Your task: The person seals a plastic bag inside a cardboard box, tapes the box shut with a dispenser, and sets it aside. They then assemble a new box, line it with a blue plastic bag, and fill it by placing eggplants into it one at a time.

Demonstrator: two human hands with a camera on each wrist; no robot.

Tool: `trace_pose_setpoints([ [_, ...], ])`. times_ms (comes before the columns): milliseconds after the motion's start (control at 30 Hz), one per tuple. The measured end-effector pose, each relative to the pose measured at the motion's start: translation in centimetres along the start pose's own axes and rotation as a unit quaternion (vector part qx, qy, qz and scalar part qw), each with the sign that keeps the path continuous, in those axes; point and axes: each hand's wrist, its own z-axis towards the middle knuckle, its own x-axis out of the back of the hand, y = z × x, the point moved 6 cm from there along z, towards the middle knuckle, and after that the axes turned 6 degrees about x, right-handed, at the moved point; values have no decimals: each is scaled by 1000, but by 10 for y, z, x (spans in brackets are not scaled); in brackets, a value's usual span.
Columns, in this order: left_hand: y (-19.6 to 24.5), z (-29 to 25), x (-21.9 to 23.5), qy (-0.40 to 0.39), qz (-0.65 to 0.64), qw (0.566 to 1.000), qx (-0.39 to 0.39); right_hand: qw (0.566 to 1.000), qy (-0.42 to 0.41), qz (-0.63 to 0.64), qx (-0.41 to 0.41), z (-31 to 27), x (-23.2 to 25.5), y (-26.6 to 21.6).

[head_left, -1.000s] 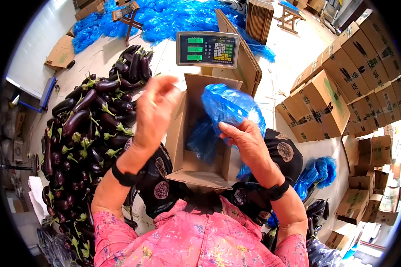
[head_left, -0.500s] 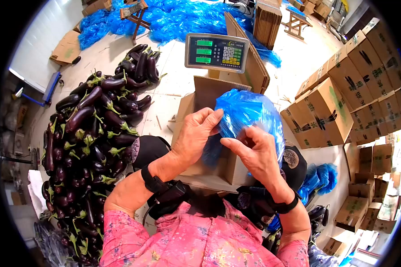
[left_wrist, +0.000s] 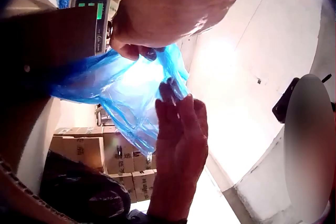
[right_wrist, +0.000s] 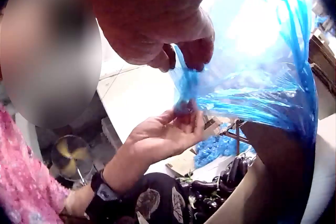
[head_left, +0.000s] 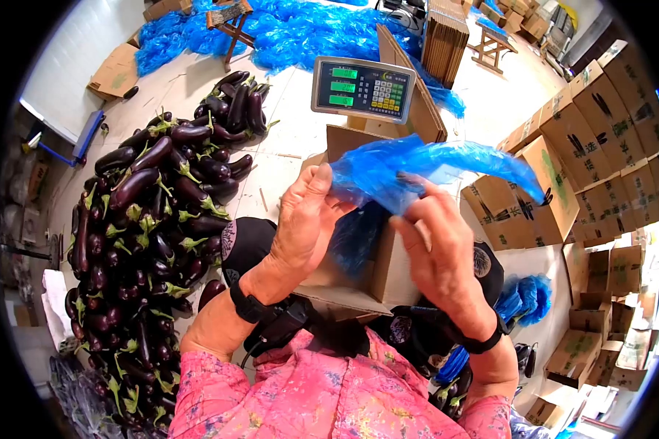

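Note:
A thin blue plastic bag [head_left: 388, 164] is stretched between both hands above a cardboard box [head_left: 397, 267]. My left hand [head_left: 306, 228] pinches the bag's edge on the left, thumb uppermost. On the other side my right hand [head_left: 444, 252] pinches the same bag between thumb and fingers, as the right wrist view also shows at the bag's gathered edge [right_wrist: 186, 85]. One end of the bag trails off to the right, and more blue film [head_left: 357, 238] hangs down inside the box. The box sits open between the person's knees.
Left of the box lies a big heap of eggplants [head_left: 150, 212]. A scale display [head_left: 364, 89] stands just behind the box. Stacked printed cartons [head_left: 523, 194] rise at the right, blue bags [head_left: 293, 33] spread over the floor at the back, and a wooden stool [head_left: 231, 29] stands there.
My left hand has come in from the left of the box and taken hold of the bag's edge. The bunched bag is now drawn out sideways, its tail extending right.

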Motion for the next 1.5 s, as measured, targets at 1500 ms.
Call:
trace_pose_setpoints([
  [1500, 131, -3, 124, 28, 628, 777, 17, 888, -154, 158, -404, -49, 64, 149],
])
